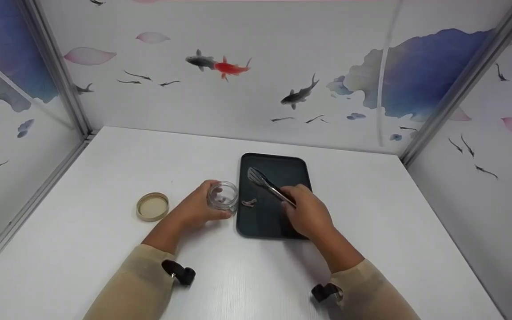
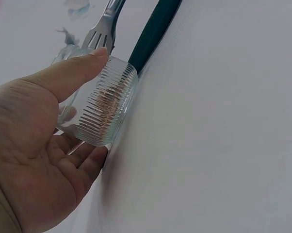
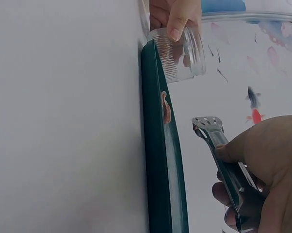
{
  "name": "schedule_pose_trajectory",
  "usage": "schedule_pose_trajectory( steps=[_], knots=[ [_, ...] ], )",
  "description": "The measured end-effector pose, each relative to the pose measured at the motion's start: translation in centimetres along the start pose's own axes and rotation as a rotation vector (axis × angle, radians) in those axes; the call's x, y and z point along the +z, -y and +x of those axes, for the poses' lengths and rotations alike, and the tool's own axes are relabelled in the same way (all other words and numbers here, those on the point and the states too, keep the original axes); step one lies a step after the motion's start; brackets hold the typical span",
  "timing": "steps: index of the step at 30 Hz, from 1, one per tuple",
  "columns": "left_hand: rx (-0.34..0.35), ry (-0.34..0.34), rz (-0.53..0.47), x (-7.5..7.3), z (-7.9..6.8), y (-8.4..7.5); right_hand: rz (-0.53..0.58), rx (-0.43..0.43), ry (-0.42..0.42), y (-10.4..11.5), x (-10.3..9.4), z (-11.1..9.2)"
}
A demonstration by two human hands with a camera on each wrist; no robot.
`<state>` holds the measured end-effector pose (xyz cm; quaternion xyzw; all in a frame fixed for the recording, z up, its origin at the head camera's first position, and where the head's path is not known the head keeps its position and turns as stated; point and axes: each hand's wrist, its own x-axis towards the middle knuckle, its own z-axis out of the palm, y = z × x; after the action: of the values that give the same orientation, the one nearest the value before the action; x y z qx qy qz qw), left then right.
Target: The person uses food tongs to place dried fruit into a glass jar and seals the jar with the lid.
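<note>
Gripped the jar (image 1: 224, 195) in the fingers of the left hand (image 1: 200, 206), at nine o'clock from the tray (image 1: 260, 224); held tongs (image 1: 269, 186) in the right hand (image 1: 308, 212) above it, pointed toward ten o'clock.

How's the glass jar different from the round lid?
The glass jar is clear, while the round lid is tan. The glass jar is tall enough for the left hand to wrap around, but the round lid is shallow. The glass jar is being held; the round lid lies loose on the table. Both are round.
</note>
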<state>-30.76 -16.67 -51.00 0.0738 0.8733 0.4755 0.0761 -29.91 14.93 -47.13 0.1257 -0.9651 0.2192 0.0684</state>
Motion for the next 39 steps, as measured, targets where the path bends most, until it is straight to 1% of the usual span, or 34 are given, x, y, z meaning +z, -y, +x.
schedule_pose_trajectory(
  steps=[9, 17, 24, 30, 35, 39],
  knots=[
    [0.007, -0.006, -0.014, 0.1, 0.1, 0.1, 0.003, 0.005, -0.002, 0.8, -0.8, -0.2],
    [0.01, -0.014, 0.017, 0.1, 0.0, 0.0, 0.003, -0.028, -0.026, 1.3, -1.1, -0.4],
    [0.007, -0.015, 0.029, 0.1, 0.0, 0.0, 0.018, -0.042, -0.037, 2.4, -1.5, -0.9],
    [0.001, -0.009, 0.052, 0.0, 0.1, 0.0, 0.05, -0.088, -0.034, 3.9, -1.5, -1.8],
    [0.022, -0.008, 0.049, -0.1, 0.0, 0.1, 0.05, -0.143, -0.019, 5.0, -1.3, -2.5],
    [0.029, -0.011, 0.032, 0.0, -0.1, 0.0, 0.044, -0.177, -0.004, 5.4, -1.1, -3.0]
  ],
)
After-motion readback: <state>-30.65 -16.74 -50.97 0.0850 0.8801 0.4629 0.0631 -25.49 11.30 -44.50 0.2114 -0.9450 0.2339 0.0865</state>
